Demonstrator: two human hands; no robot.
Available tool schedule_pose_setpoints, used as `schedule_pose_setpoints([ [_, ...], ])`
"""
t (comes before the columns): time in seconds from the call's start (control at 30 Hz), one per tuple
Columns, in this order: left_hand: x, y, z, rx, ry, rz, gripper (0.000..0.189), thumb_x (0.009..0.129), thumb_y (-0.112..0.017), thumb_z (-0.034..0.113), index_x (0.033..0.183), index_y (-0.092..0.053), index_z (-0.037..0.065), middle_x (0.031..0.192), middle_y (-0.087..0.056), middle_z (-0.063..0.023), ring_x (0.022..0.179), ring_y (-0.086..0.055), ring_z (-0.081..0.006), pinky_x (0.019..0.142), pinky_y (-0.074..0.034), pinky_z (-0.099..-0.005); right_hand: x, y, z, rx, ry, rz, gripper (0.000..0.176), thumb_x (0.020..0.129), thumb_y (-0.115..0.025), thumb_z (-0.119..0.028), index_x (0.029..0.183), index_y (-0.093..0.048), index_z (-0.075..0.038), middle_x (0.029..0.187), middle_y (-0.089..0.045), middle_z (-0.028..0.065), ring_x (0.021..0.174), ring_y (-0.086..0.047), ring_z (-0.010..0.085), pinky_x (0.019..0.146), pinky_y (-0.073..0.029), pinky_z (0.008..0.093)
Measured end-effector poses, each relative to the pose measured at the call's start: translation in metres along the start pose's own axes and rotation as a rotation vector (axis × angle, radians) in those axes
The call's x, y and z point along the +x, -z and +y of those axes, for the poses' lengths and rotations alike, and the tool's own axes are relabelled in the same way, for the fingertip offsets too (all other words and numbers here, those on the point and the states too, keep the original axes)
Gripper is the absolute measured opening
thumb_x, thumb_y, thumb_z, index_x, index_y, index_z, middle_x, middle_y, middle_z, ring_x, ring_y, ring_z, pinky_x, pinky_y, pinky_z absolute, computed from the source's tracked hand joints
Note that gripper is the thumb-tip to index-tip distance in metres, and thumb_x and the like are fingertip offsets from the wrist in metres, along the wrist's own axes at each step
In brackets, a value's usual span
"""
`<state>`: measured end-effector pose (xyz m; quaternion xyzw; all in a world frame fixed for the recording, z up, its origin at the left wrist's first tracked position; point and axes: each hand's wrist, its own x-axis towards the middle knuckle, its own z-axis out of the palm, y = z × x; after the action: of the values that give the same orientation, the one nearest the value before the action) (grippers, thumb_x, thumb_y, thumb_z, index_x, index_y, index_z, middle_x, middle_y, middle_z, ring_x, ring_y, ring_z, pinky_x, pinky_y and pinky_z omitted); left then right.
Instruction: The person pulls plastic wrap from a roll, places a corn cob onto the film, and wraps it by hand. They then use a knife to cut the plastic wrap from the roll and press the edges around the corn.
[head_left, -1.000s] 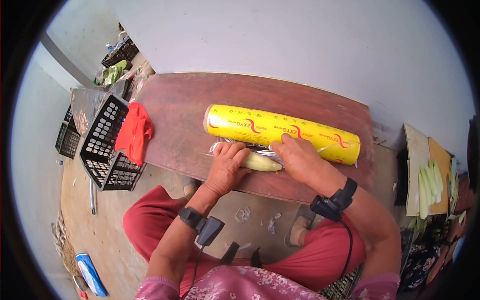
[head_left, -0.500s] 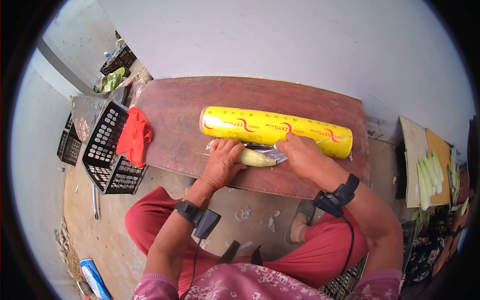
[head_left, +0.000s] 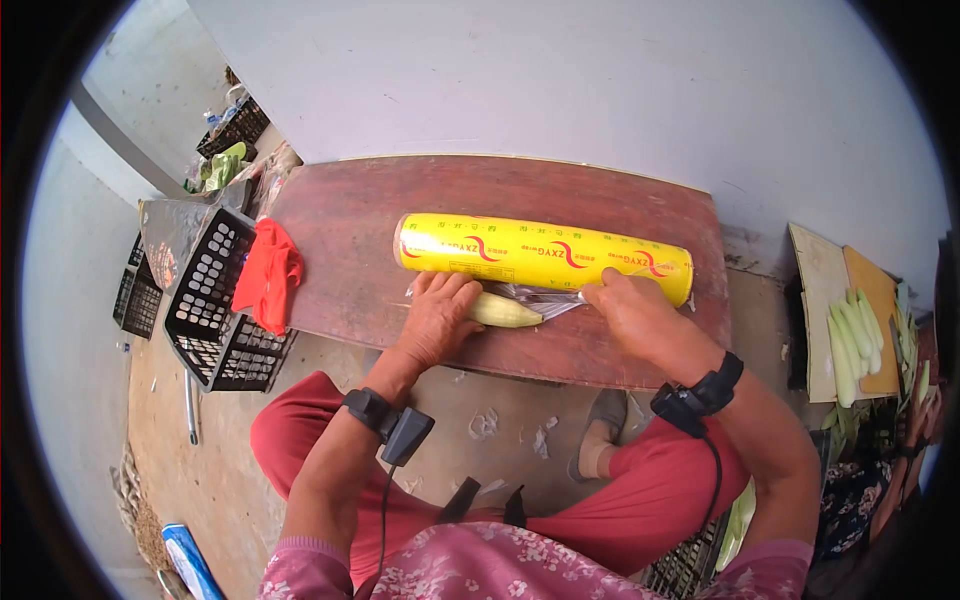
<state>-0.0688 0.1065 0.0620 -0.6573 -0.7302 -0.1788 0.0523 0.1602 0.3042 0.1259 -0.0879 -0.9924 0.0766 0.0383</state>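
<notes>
A large yellow roll of wrap (head_left: 540, 248) with red lettering lies across the dark red table (head_left: 350, 200). In front of it rests a pale green vegetable (head_left: 507, 311), its left end under my left hand (head_left: 440, 315), whose fingers are curled over it. Clear film (head_left: 555, 303) stretches from the vegetable toward my right hand (head_left: 632, 312). That hand is closed at the roll's front edge, with the film at its fingertips; the fingers' undersides are hidden.
A red cloth (head_left: 268, 275) hangs over a black crate (head_left: 212, 290) at the left. Several pale green vegetables (head_left: 854, 335) lie on boards at the right, near another person's arm (head_left: 905, 450). A wall (head_left: 560, 90) stands behind the table.
My right hand has moved a little to the right, away from the vegetable, and more film shows between them. My left hand stays on the vegetable.
</notes>
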Motion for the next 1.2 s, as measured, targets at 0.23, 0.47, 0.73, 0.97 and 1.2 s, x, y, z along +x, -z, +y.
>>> schedule_pose_setpoints([
  [0.23,0.001,0.004,0.003,0.022,0.001,-0.006,0.051,0.063,-0.081,0.017,0.108,-0.058,0.010,0.110,-0.059,-0.0073,0.113,-0.052,-0.0286,0.102,-0.035,-0.0434,-0.026,0.005,0.014,-0.003,-0.004,0.001,0.014,0.078,-0.059,-0.004,0.091,-0.064,-0.005,0.089,-0.061,0.0193,0.080,-0.065,0.0374,0.070,-0.052,0.0462],
  [0.47,0.000,0.005,0.003,-0.010,0.002,-0.016,0.052,0.064,-0.080,0.017,0.110,-0.058,0.010,0.112,-0.059,-0.0079,0.113,-0.052,-0.0288,0.101,-0.034,-0.0438,-0.049,0.017,0.022,0.025,-0.048,0.001,0.013,0.083,-0.056,-0.007,0.094,-0.062,-0.006,0.088,-0.060,0.0176,0.083,-0.063,0.0365,0.070,-0.050,0.0458],
  [0.73,-0.001,0.004,0.000,0.027,-0.019,0.014,0.047,0.065,-0.079,0.020,0.107,-0.058,0.011,0.106,-0.060,-0.0062,0.110,-0.054,-0.0257,0.100,-0.035,-0.0424,-0.064,0.023,0.036,0.005,-0.018,-0.015,0.017,0.087,-0.054,-0.011,0.101,-0.064,-0.007,0.087,-0.059,0.0159,0.081,-0.062,0.0357,0.070,-0.049,0.0457],
  [0.97,-0.004,0.006,-0.005,0.026,-0.046,-0.001,0.051,0.064,-0.080,0.018,0.110,-0.057,0.011,0.108,-0.059,-0.0052,0.109,-0.054,-0.0255,0.100,-0.036,-0.0425,-0.082,0.029,0.043,-0.043,-0.023,-0.026,0.021,0.086,-0.054,-0.011,0.104,-0.064,-0.007,0.088,-0.059,0.0163,0.081,-0.063,0.0352,0.069,-0.050,0.0446],
  [1.2,-0.019,0.018,-0.010,0.007,-0.064,-0.105,0.057,0.064,-0.080,0.016,0.115,-0.055,0.009,0.113,-0.057,-0.0082,0.112,-0.052,-0.0281,0.102,-0.035,-0.0441,-0.089,0.031,0.041,-0.087,-0.081,-0.061,0.022,0.084,-0.058,-0.009,0.105,-0.065,-0.009,0.090,-0.061,0.0153,0.082,-0.064,0.0353,0.071,-0.050,0.0446],
])
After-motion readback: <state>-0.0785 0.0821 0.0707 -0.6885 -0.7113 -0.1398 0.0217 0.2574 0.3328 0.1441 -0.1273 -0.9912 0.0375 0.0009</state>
